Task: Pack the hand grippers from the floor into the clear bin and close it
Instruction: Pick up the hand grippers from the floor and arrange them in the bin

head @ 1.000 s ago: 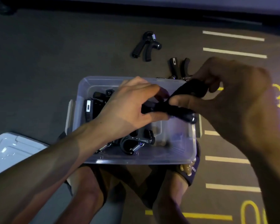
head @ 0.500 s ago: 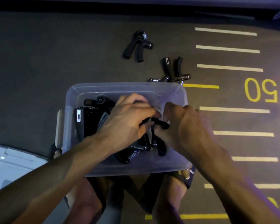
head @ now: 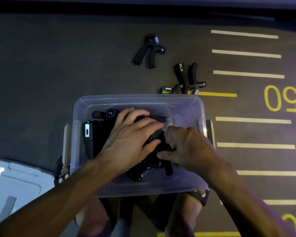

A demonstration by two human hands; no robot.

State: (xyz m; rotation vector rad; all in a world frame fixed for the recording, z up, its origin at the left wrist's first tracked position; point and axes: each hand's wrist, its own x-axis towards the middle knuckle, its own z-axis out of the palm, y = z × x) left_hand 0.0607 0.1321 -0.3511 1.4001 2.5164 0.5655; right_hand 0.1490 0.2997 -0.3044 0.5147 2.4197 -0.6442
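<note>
The clear bin sits on the floor between my feet, holding several black hand grippers. Both hands are inside it. My left hand lies over a black gripper, fingers curled round its handle. My right hand pinches the same gripper from the right side. Another gripper's spring shows below the hands. One black gripper lies on the floor beyond the bin. A second floor gripper lies just past the bin's far right corner. The bin's white lid lies at the lower left.
The dark floor carries white ruler lines and a yellow "50" to the right. My feet in black sandals flank the bin's near side. A dark wall base runs along the top.
Both hands have carried the black gripper from above the bin's right rim down into the bin, and now hold it among the other grippers.
</note>
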